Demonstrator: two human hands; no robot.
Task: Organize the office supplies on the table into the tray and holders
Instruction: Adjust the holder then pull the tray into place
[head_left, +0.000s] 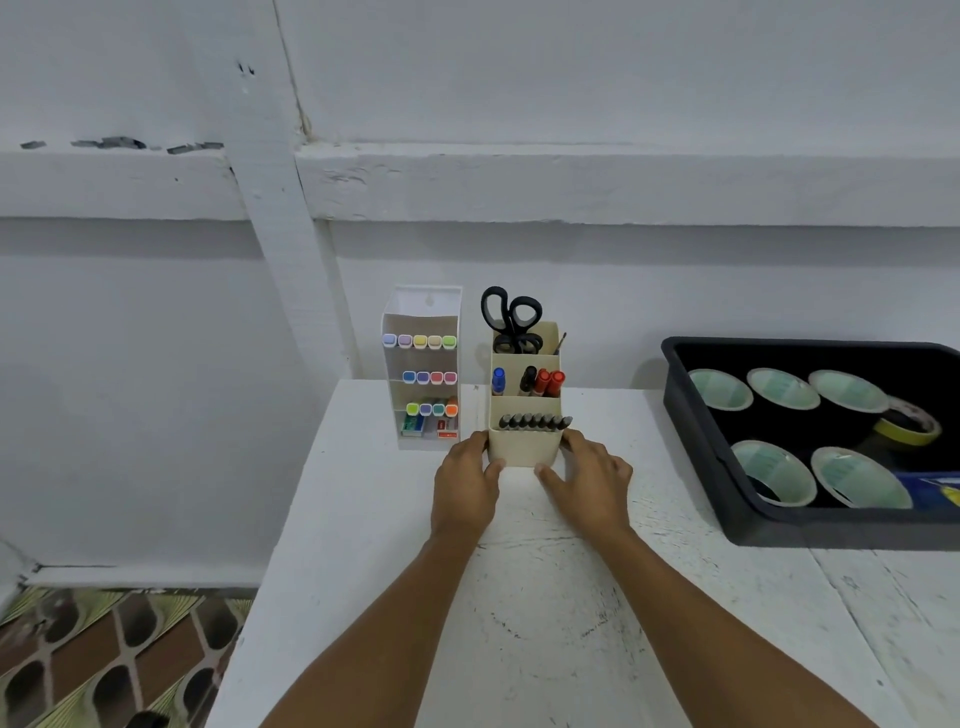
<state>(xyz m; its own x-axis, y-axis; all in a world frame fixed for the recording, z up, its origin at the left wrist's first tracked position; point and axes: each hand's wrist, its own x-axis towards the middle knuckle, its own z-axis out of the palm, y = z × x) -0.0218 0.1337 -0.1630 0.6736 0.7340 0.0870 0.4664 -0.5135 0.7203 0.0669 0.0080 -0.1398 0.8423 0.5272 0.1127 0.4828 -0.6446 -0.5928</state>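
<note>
A cream stepped pen holder (523, 448) stands on the white table (545, 597). It holds black scissors (511, 318) at the back, blue, black and red markers (543, 382) in the middle, and a row of dark pens (535, 422) in front. My left hand (467, 486) grips its left side and my right hand (587, 483) grips its right side, thumbs on the front face. Left of it a clear tiered holder (423, 369) carries several coloured highlighters. A black tray (727, 483) at the right holds several tape rolls (779, 470).
A white wall with a ledge rises directly behind the table. The table's left edge drops to a patterned floor (114, 660). A yellow tape roll (909, 426) and a blue packet (930, 491) lie in the tray's right part.
</note>
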